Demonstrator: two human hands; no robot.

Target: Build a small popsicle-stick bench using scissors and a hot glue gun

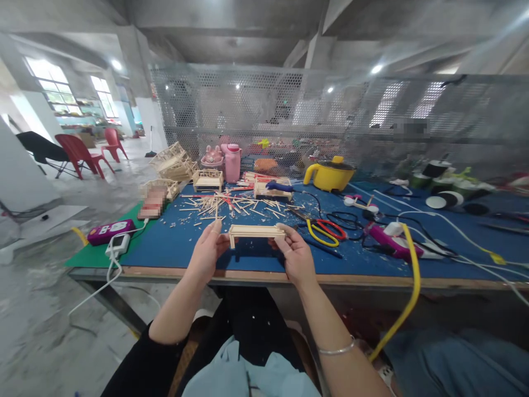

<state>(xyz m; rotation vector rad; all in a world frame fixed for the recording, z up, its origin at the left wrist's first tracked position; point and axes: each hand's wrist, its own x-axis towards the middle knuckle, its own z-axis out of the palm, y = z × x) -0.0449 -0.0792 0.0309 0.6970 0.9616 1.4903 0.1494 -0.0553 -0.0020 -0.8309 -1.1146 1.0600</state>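
Both hands hold a small pale wooden stick frame (257, 232) level above the near edge of the blue-topped work table (177, 248). The left hand (207, 252) pinches the frame's left end between thumb and fingers; the right hand (296, 255) grips the right end the same way, with a thin silver bracelet (336, 349) on that wrist. Just behind the frame, loose pale wooden sticks (225, 207) lie scattered over the table. To the right lie red-and-yellow-handled scissors (324, 229) and a magenta glue gun (392, 242), near a yellow hose (407, 298) that hangs over the table edge. Further back sit a yellow pot (330, 173), a pink bottle (232, 162) and finished stick frames (208, 180). On the left edge sits a purple box (109, 231).
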